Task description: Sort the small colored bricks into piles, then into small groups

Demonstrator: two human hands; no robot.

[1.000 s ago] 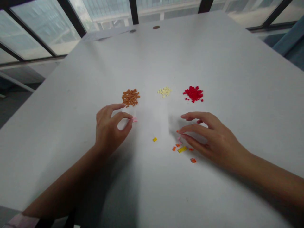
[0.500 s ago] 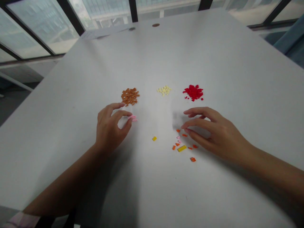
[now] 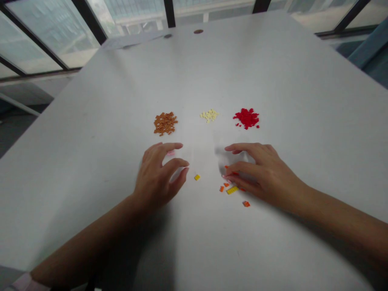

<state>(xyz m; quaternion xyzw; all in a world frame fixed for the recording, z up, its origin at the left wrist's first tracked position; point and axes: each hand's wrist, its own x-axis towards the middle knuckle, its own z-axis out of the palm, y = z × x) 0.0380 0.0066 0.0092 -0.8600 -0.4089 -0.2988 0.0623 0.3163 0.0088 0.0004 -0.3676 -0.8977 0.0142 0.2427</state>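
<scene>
Both my hands hover over a white table (image 3: 194, 242) among small loose bricks. My left hand (image 3: 159, 178) is open, fingers curved and apart, its fingertips just left of a small yellow brick (image 3: 197, 177). A pink brick (image 3: 171, 152) lies on the table behind its index finger. My right hand (image 3: 260, 171) reaches left with fingers spread, fingertips touching a cluster of small orange and pink bricks (image 3: 227, 184) beside a longer yellow brick (image 3: 232, 189). A single orange brick (image 3: 246, 204) lies just in front of that hand.
Three sorted heaps lie farther back on the table: brown bricks (image 3: 165, 122), cream bricks (image 3: 209, 115) and red bricks (image 3: 247, 118). Windows with dark frames (image 3: 87, 20) run along the far edge. A blue chair (image 3: 371, 52) stands at the right.
My left hand let go of the pink brick and moved right and nearer, towards the small yellow brick. My right hand slid a little left onto the orange cluster.
</scene>
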